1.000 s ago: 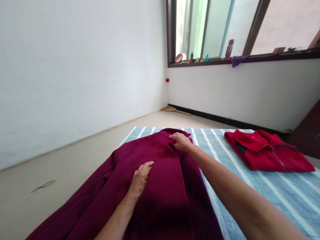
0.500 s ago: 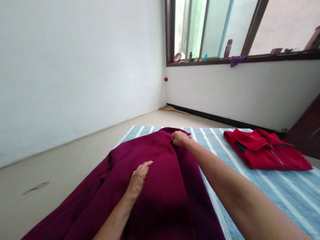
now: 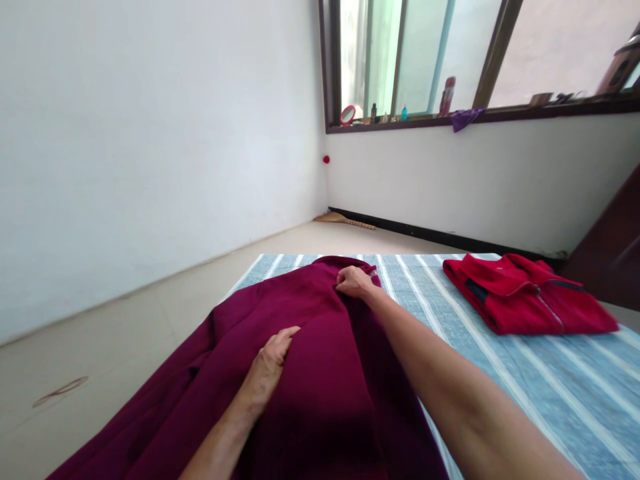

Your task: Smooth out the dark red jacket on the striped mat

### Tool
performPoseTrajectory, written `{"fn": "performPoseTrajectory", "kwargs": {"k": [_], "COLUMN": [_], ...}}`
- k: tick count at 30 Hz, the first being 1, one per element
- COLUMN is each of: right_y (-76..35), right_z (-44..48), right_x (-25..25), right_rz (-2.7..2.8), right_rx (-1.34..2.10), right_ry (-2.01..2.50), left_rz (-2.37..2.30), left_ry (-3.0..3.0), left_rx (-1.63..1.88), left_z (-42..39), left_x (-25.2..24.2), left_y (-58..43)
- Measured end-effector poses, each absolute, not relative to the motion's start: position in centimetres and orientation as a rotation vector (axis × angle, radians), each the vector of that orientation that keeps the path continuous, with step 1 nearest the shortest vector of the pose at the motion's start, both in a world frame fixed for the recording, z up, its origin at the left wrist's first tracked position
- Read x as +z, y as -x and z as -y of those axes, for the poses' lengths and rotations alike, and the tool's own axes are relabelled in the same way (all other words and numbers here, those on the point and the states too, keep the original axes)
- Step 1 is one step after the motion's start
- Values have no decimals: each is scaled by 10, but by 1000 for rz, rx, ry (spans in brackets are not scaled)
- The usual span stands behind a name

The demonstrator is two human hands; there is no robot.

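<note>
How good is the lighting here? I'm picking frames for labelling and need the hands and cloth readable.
Head view: daylight from the window washes the panes out; left hand and right hand look sharp on the maroon garment, whose near folds fall into shadow; wide lens bends the walls.
</note>
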State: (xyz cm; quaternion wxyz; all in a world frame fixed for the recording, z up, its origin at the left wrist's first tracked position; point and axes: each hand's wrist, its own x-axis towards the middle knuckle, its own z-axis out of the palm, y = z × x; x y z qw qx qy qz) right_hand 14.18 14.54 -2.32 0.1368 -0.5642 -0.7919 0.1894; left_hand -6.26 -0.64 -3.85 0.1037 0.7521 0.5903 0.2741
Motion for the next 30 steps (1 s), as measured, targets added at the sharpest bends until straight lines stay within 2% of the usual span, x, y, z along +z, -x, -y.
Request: {"fn": "performPoseTrajectory", "kwargs": {"k": [5,10,14,19,30], "right_y": [-135,-135,-136,-136,-137], "right_z": [-135,-133,-132,-131,-132], "right_x": [-39,-44,-45,-45,-44], "right_rz": [2050,1975,1959,1953,1953], "right_rx": [409,380,358,339,339], "right_ry": [1685,1650,1629,1611,1628], "left_rz": [-1457,-1818,-1711,-1636,-1541], "left_ry": [-2043,-1892,-2344,-2872,-2836], "left_rx": [825,997,1109,689,288], "left_z": [12,17,38,61,68], "left_x": [-24,3,11,-10,-9], "left_y": [65,56,15,-22,-25]}}
